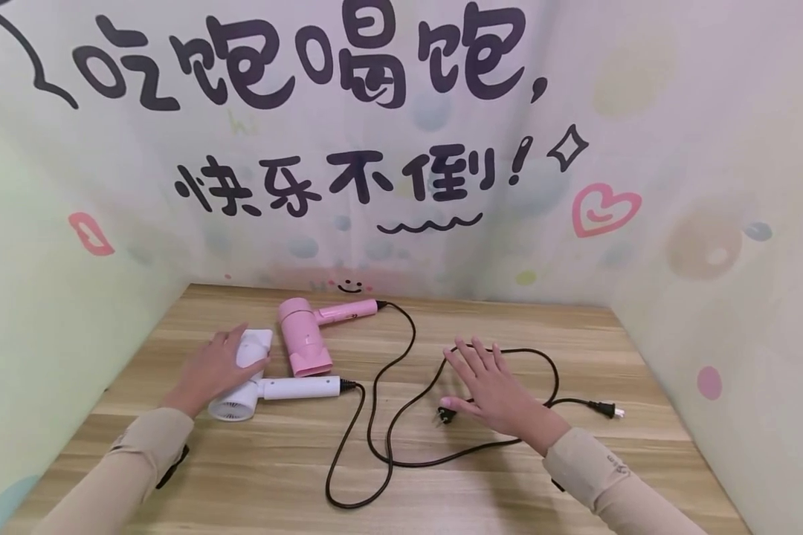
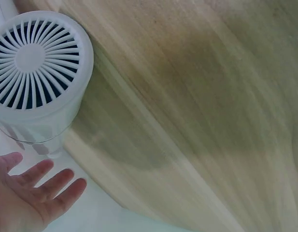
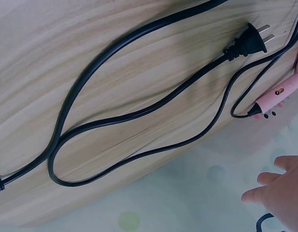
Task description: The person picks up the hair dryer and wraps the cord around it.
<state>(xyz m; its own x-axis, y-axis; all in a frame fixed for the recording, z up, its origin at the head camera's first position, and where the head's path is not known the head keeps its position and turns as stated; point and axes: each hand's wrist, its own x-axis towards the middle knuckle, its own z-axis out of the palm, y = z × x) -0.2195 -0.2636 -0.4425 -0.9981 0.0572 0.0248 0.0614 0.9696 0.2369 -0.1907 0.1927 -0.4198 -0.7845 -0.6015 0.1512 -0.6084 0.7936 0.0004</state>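
Note:
A white hair dryer (image 1: 302, 388) lies on the wooden table at left, its handle toward the right. Over its barrel is my left hand (image 1: 210, 371), fingers spread and loosely bent. In the left wrist view, the dryer's round slotted vent (image 2: 30, 58) faces the camera, and the left hand (image 2: 30, 200) shows relaxed fingers beside the barrel. My right hand (image 1: 495, 397) is spread over the black cords, palm down, holding nothing. Near its thumb is a black two-pin plug (image 1: 446, 414), seen fully in the right wrist view (image 3: 249, 41).
Behind the white dryer lies a pink hair dryer (image 1: 302, 338), nozzle toward the front. Black cords (image 1: 411, 465) from both dryers loop and cross mid-table. A second plug (image 1: 605, 409) lies at right. A printed cloth wall (image 1: 348, 253) borders the table (image 1: 254, 475) at the back.

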